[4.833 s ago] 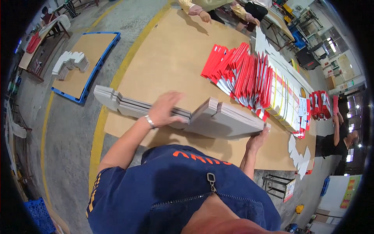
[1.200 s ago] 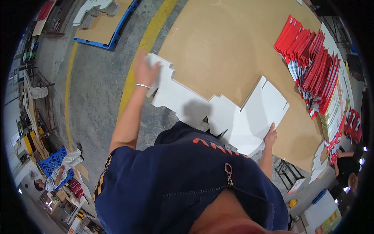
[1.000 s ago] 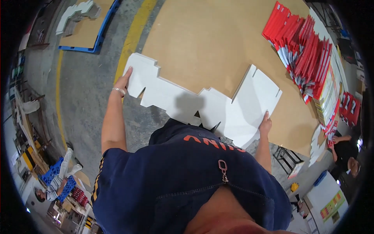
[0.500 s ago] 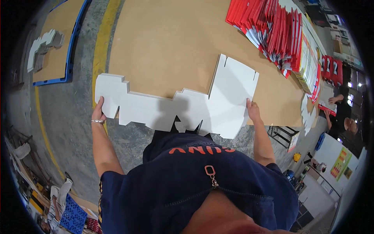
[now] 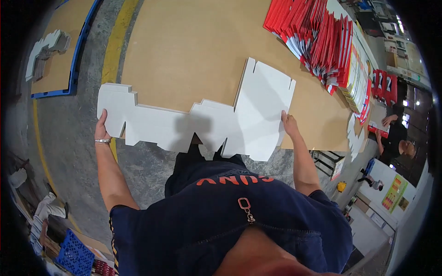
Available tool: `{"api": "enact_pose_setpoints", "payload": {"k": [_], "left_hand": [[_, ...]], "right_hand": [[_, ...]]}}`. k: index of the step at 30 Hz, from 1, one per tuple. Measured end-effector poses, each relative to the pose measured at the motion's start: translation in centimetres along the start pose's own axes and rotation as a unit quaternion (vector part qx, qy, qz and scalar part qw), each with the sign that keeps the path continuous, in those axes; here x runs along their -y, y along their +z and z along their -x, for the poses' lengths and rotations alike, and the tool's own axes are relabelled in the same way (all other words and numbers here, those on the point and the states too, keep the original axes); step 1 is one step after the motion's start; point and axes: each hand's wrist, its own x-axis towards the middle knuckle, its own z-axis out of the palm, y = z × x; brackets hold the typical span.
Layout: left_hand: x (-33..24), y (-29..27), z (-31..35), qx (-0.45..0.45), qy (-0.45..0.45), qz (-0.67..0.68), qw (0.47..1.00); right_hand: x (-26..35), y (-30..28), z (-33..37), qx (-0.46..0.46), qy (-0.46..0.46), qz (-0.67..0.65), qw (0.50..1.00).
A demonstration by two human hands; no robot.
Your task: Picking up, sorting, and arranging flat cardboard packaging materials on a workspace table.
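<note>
Spread out before me is a stack of white die-cut cardboard sheets (image 5: 161, 122), long and notched, with a wide panel at its right end. Its layered edges show along the far side. My left hand (image 5: 102, 126) grips the left end, thumb on top and fingers underneath, partly hidden. At the right edge, my right hand (image 5: 288, 123) is closed on the wide panel. The stack's near edge overhangs the brown board-covered table (image 5: 184, 50), close to my waist. My shadow falls across the middle of the white sheets.
Many red folded cartons (image 5: 317, 41) lie fanned at the table's far right. A blue pallet (image 5: 76, 69) at far left carries brown board and another white cardboard stack (image 5: 43, 53). Another person (image 5: 396, 138) handles a red-and-white piece at right. A blue crate (image 5: 76, 253) stands at lower left.
The white sheets and both hands have shifted slightly left in the view, along with the surroundings. Both hands keep their hold at the two ends.
</note>
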Motion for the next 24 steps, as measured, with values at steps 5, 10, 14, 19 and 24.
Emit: {"api": "enact_pose_setpoints", "payload": {"k": [5,10,14,19,24], "left_hand": [[0.1,-1.3,-0.5,-0.012,0.006,-0.029,0.999],[0.2,-1.0,-0.1,-0.011,0.007,-0.034,0.999],[-0.5,1.5,0.6,-0.003,0.052,-0.056,0.997],[-1.6,8.0,4.0,-0.113,0.134,-0.187,0.967],[-1.6,14.3,10.5,-0.23,0.3,-0.357,0.854]], "right_hand": [[1.8,-2.7,-0.3,0.074,-0.016,0.228,0.971],[11.1,-4.4,3.2,-0.127,-0.306,0.13,0.934],[15.8,-0.7,7.3,-0.027,-0.473,0.103,0.875],[16.6,3.2,7.7,0.012,-0.558,0.051,0.828],[15.1,5.0,7.4,0.006,-0.581,0.089,0.809]]}}
